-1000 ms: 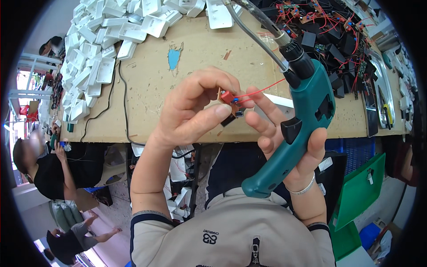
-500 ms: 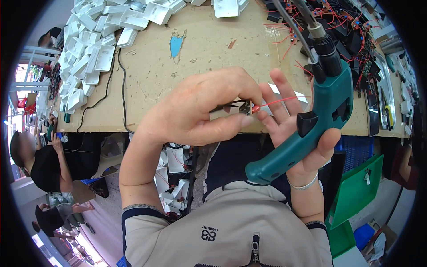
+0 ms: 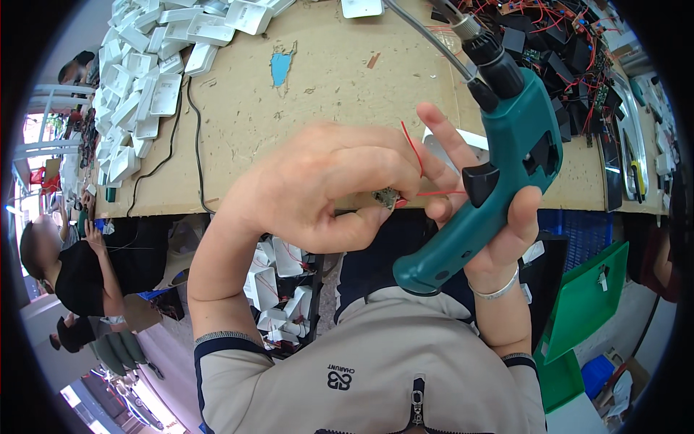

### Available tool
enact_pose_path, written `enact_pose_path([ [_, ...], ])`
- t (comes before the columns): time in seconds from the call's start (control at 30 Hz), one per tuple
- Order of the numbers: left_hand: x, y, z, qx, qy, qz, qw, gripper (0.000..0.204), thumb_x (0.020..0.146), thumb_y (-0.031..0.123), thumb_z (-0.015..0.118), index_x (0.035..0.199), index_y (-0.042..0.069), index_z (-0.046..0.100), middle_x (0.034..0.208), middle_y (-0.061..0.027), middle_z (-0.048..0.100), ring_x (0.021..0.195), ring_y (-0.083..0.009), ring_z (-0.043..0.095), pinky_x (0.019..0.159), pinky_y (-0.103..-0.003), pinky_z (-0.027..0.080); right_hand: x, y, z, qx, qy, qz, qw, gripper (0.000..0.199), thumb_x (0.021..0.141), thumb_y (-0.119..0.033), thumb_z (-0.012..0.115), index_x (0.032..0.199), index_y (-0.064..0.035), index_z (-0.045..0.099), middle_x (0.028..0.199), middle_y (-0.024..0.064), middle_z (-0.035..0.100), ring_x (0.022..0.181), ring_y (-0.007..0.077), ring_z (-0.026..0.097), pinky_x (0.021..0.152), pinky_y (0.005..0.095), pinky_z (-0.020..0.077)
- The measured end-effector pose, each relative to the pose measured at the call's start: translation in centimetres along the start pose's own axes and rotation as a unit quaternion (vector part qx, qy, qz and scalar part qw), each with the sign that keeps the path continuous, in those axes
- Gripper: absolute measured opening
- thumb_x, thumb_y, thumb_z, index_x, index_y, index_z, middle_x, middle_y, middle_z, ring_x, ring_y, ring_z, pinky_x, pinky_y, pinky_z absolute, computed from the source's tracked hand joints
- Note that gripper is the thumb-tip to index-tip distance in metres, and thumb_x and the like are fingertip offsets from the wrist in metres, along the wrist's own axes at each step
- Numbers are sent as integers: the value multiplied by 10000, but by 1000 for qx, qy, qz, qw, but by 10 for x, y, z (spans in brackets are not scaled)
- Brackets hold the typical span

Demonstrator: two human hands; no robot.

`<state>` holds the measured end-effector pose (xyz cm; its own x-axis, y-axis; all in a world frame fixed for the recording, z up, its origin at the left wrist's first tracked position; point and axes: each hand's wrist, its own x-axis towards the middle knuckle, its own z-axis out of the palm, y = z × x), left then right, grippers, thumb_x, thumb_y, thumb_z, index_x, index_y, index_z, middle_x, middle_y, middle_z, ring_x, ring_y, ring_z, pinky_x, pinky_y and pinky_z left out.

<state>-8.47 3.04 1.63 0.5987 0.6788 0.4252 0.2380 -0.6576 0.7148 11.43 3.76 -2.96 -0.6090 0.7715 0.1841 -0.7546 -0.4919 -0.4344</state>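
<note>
My left hand pinches a small circuit board between thumb and bent fingers, just above the table's front edge. Red wires come from the board; one reaches toward my right hand, and another sticks up past my left fingers. Across the palm of my right hand lies a teal soldering gun, its tip pointing up and away, with a thin metal tube alongside. The right index finger is stretched out, and the thumb rests against the handle. A white plastic shell lies behind the right fingers, partly hidden.
White plastic shells are heaped at the far left, near black cables. Black parts with red wires pile up far right, beside a metal tray. Green bins stand lower right. Another person sits at left.
The circuit board has turned in my left fingers, and its black leads are now hidden. A red wire now points upward. The soldering gun has shifted slightly left with my right hand.
</note>
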Motion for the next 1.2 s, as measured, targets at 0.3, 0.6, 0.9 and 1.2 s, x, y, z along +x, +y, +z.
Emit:
enact_pose_path([
  [0.3, -6, -2, -6, 90, -43, -20, 995, 264, 546, 11, 529, 808, 42, 540, 730, -82, 557, 602, -254, 553, 505, -324, 444, -6, 5, -11, 1, 37, -43, 998, 761, 755, -408, 639, 1324, -62, 271, 1349, 231, 220, 1100, 330, 471, 872, 359, 474],
  [0.6, -19, -16, 9, 39, 23, -1, 999, 228, 526, -12, 507, 750, 19, 531, 730, -111, 564, 602, -234, 558, 527, -297, 457, -19, 4, -19, 22, 26, -26, 999, 822, 769, -407, 621, 1333, 21, 203, 1350, 291, 200, 1036, 316, 530, 758, 283, 528],
  [0.9, -18, 0, 13, -42, 15, -69, 997, 229, 513, -36, 510, 732, 30, 525, 743, -88, 553, 653, -222, 562, 595, -278, 461, -18, -5, -9, 1, 20, 43, 999, 899, 775, -411, 615, 1369, -20, 64, 1306, 395, 152, 1060, 346, 510, 856, 320, 491],
  [1.2, -20, 0, 40, -146, 50, -239, 959, 168, 693, -63, 629, 799, 21, 528, 808, -48, 523, 770, -136, 552, 657, -249, 448, -24, -10, -16, -34, 14, 36, 999, 875, 781, -408, 608, 1374, -37, 81, 1317, 383, 150, 1099, 346, 479, 886, 344, 469],
])
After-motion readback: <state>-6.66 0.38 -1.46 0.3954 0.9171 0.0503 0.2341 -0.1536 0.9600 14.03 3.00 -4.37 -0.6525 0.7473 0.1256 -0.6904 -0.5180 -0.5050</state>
